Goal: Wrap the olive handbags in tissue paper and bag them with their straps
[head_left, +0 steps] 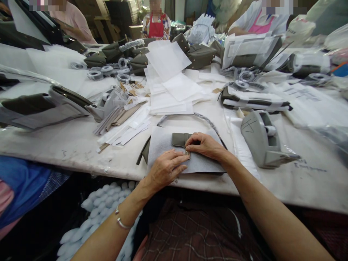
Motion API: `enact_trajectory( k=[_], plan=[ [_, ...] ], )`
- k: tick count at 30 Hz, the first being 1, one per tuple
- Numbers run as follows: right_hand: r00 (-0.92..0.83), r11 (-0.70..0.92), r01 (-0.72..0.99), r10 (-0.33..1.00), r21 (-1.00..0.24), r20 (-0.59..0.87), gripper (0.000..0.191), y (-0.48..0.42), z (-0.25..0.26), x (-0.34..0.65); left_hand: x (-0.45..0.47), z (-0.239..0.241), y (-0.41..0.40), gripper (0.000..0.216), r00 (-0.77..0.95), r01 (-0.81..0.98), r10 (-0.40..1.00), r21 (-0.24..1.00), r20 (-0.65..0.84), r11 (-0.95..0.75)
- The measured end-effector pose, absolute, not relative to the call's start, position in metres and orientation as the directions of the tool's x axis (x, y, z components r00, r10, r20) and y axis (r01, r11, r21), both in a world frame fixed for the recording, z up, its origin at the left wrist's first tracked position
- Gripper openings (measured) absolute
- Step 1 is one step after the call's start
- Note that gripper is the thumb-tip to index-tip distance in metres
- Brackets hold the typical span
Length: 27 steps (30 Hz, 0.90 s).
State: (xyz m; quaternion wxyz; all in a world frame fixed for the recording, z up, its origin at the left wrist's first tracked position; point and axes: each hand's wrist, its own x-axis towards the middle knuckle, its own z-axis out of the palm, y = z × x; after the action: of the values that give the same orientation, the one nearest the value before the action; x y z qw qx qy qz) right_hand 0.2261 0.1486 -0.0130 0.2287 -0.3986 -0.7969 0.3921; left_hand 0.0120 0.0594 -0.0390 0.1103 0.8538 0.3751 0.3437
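Grey soft cloth [165,145] is wrapped around a bag [144,152]. The bag lies on the white table [81,145], just to the left of the tape holder [261,139], close to the near edge. An olive flap [179,139] lies over the cloth. It runs sideways, with one end pointing toward the tape holder. At that end sits a tiny metal clasp [188,155].

The right hand [205,145] is the one nearer to the tape holder. Its fingers are curled down over the end of the flap and seem to hold it. The left hand [165,168] is farther from the tape holder and closer to the person. It lies flat and loose on the cloth and grips nothing, with its fingertips right at the clasp. So both hands meet at the clasp, the right from the far side and the left from the near side.

The bag's thin handle [203,119] bends in an arch just behind the right hand. A pile of white paper sheets [174,90] lies farther back, to the left of the tape holder. Other people sit at the far side, well apart from the tape holder.
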Motion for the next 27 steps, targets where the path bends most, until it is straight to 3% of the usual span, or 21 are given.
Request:
enact_trajectory(
  k=[4,10,16,27],
  plan=[
    [-0.568,0.401,0.481,0.82,-0.78,0.071,0.005,0.149,-0.015,0.227,0.018,-0.038,0.055,0.028,0.513,0.614,0.691,0.344,0.509,-0.71],
    [-0.555,0.41,0.511,0.828,-0.755,0.073,0.005,0.147,-0.012,0.226,0.034,-0.03,0.043,0.032,0.485,0.744,0.761,0.254,0.431,-0.618],
    [-0.544,0.414,0.535,0.836,-0.737,0.074,0.008,0.148,-0.013,0.224,0.029,-0.03,0.039,0.043,0.606,0.699,0.704,0.175,0.369,-0.693],
    [-0.557,0.448,0.528,0.824,-0.721,0.105,0.007,0.15,-0.017,0.227,0.036,-0.022,0.042,0.044,0.512,0.76,0.81,0.291,0.285,-0.582]
  ],
)
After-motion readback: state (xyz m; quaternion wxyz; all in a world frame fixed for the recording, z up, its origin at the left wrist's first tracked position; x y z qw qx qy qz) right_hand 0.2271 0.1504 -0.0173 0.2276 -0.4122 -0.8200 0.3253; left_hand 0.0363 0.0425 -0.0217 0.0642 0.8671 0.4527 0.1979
